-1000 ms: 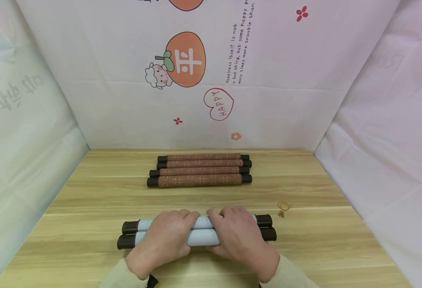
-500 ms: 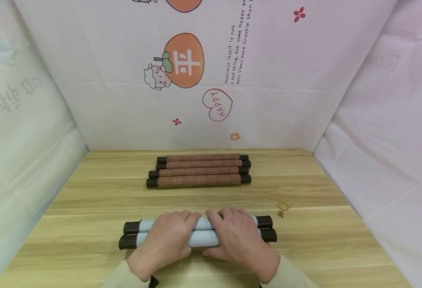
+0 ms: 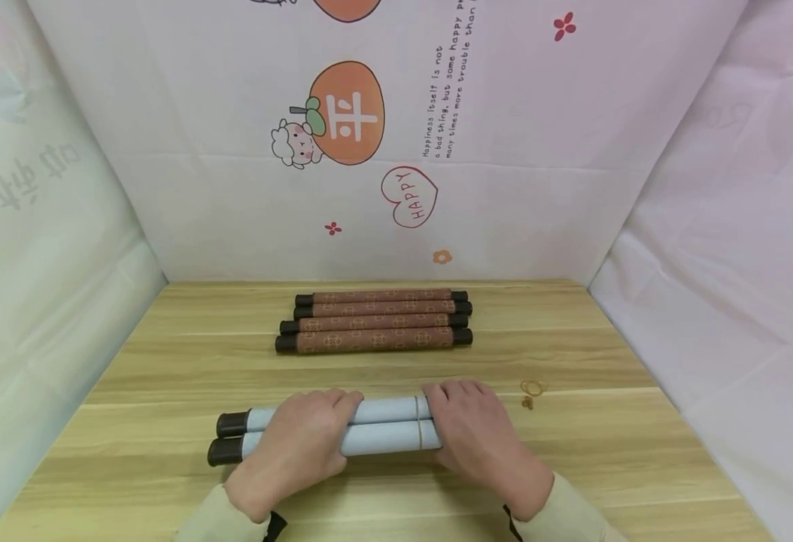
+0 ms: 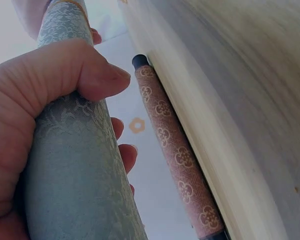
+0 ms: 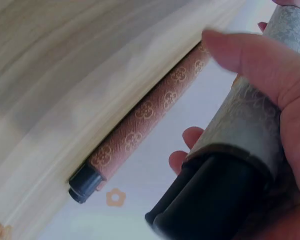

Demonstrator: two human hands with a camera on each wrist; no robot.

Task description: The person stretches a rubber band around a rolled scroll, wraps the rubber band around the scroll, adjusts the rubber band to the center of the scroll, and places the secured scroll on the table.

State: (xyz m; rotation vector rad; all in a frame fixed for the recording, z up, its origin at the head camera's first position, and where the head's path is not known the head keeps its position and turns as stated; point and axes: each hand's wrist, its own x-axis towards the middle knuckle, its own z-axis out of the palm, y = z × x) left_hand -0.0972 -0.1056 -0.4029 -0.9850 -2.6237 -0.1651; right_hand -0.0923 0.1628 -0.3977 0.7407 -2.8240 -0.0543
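Observation:
Two pale blue patterned scrolls [image 3: 391, 438] with black end knobs [image 3: 226, 452] lie side by side in both hands, close over the table. My left hand [image 3: 296, 436] grips them left of their middle, its thumb on the near side and fingers on the far side. Around the right end curls my right hand [image 3: 481, 440], covering that end in the head view. A thin rubber band [image 3: 420, 423] circles both scrolls just left of the right hand. In the right wrist view, dark knobs [image 5: 210, 200] stick out below the right hand.
Several brown scrolls [image 3: 375, 340] with gold flowers and black knobs lie in a row toward the back of the wood-grain table [image 3: 166, 361]. Loose rubber bands [image 3: 533, 388] lie to the right. White printed cloth [image 3: 505, 211] hangs behind and at both sides.
My right hand has slid right along the blue scrolls to their end, baring the rubber band. The scrolls and my left hand have shifted slightly left.

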